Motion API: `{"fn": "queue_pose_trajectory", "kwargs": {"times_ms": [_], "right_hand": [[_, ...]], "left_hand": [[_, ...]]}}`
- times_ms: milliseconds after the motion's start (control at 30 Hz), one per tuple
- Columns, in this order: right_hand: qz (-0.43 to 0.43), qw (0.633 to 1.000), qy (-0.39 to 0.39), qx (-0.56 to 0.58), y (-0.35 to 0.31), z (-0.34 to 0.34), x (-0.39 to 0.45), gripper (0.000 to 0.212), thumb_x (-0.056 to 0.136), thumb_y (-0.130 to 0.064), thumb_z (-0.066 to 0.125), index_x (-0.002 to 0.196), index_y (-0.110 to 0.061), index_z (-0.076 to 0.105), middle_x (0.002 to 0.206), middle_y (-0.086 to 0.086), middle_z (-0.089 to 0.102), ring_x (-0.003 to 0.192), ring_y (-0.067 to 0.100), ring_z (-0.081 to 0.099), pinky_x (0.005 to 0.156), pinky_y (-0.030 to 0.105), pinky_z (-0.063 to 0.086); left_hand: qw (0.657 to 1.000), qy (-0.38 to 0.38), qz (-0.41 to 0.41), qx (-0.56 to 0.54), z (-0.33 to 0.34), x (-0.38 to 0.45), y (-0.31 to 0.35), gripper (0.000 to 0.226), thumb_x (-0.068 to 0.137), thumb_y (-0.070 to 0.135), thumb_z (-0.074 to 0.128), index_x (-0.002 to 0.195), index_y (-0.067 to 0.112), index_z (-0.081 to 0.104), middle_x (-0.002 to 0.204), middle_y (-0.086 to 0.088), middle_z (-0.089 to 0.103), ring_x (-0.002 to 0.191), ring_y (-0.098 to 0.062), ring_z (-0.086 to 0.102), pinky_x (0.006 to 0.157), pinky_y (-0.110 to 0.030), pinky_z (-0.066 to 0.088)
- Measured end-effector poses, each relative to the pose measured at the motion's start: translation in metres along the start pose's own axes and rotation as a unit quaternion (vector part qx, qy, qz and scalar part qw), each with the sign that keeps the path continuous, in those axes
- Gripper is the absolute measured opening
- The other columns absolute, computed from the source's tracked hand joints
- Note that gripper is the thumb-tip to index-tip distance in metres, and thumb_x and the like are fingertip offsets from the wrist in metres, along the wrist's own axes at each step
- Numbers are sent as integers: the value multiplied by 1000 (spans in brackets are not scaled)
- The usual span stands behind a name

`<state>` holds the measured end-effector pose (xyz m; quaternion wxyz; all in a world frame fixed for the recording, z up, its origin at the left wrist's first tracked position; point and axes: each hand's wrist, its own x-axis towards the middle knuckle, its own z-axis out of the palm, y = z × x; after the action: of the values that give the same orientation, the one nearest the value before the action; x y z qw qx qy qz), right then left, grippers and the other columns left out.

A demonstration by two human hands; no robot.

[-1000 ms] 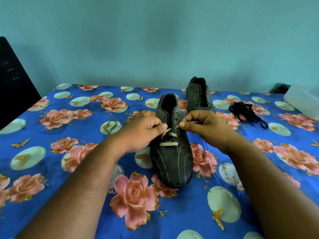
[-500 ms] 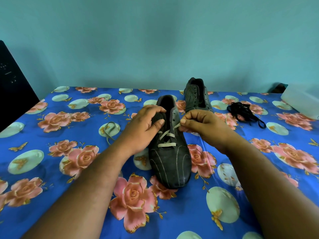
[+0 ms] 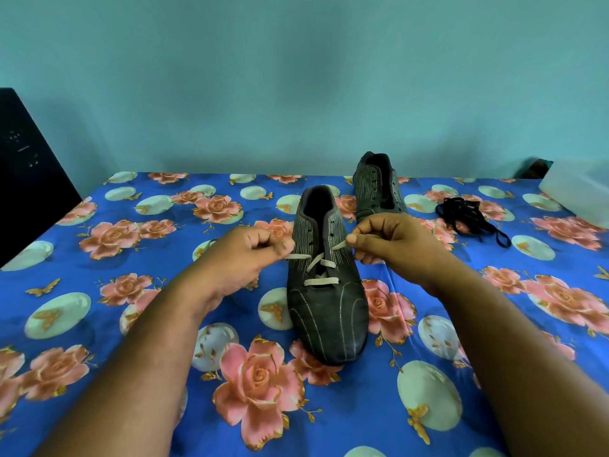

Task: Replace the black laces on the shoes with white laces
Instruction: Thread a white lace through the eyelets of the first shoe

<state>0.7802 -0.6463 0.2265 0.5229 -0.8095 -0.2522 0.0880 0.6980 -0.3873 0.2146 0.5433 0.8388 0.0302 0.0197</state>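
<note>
On the floral bedsheet [image 3: 99, 324] the near shoe [image 3: 326, 291] stands with its toe toward the person, about midway between the left and right edges of the bed. A white lace [image 3: 321, 281] already runs through its lowest eyelets: one flat bar across the bottom and one crossing above it. The eyelets higher up toward the collar are bare, so this shoe looks roughly a third laced.

The left hand [image 3: 244, 258] sits just beside the shoe's left flank, its fingers curled and pinching one end of the white lace, which comes out sideways from an eyelet. The right hand [image 3: 392, 242] mirrors it on the other flank, thumb and forefinger pinching the other end of the lace, which is drawn out and slightly up. Both ends appear pulled taut, which suggests the crossing is being snugged before the next pair of holes is threaded.

The second shoe [image 3: 379, 189] stands farther back, toward the far edge of the bed and to the right of the first one. Its eyelets show no lace at all, so it has had its black lace removed but has no white one yet. The black laces [image 3: 468, 216] lie in a loose heap near the far right corner, well apart from both shoes.

Left to do, as I judge it: finish the upper eyelets here, then lace the second shoe entirely.
</note>
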Motion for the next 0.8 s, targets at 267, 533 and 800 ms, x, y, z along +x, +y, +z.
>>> {"fn": "queue_pose_trajectory", "kwargs": {"times_ms": [267, 533, 800], "right_hand": [[-7, 1000, -5, 1, -2, -7, -4, 31, 78, -44, 79, 83, -14, 73, 77, 37, 52, 67, 25, 44, 66, 41, 39], [103, 992, -73, -15, -26, -35, -19, 42, 99, -42, 54, 101, -5, 74, 86, 13, 77, 70, 30, 73, 65, 33, 54], [138, 964, 122, -190, -2, -77, -15, 33, 97, -42, 63, 83, -13, 69, 68, 2, 74, 60, 20, 71, 64, 36, 57]], "left_hand": [[999, 8, 29, 23, -13, 0, -4, 26, 89, 45, 65, 85, 20, 73, 50, 15, 35, 45, -4, 28, 46, -15, 26], [986, 52, 12, 159, -10, 8, -15, 45, 85, 66, 60, 85, 22, 68, 59, 16, 53, 55, -3, 49, 65, -33, 47], [964, 129, 170, 160, 19, 13, -7, 40, 98, 38, 60, 138, 37, 56, 125, 10, 51, 110, -10, 56, 92, -26, 47]]}}
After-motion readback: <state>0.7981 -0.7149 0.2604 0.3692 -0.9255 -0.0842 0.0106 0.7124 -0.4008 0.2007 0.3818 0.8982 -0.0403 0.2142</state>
